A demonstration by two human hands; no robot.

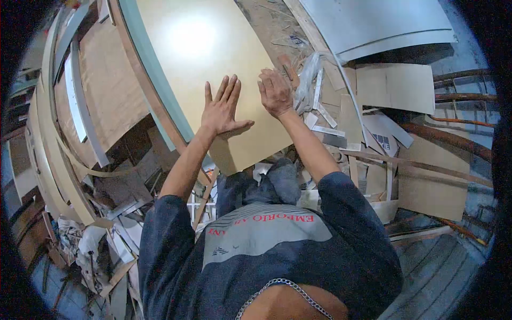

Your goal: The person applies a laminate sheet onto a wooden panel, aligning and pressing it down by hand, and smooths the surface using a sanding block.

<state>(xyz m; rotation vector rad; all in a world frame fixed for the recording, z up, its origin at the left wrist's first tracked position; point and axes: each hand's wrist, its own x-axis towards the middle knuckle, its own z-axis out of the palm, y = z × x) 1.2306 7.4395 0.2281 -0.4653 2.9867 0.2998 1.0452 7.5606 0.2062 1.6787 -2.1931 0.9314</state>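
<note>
A long, glossy cream-coloured panel [181, 74] stretches away from my body, with a bright glare near its far part. My left hand [220, 111] lies on the panel with its fingers spread and its thumb pointing right. On the panel's right edge rests my right hand [276, 93], its fingers bent and close together; whether anything is under them cannot be seen. Beside that hand, off the panel, are a reddish-brown piece [288, 68] and crumpled clear plastic [308, 82].
Along the panel's left side run a pale green strip [152, 58] and a brown wooden strip [140, 69]. Offcuts and scraps lie at the lower left. A light blue sheet [378, 24], cardboard [394, 85] and rusty bars [466, 97] are at the right.
</note>
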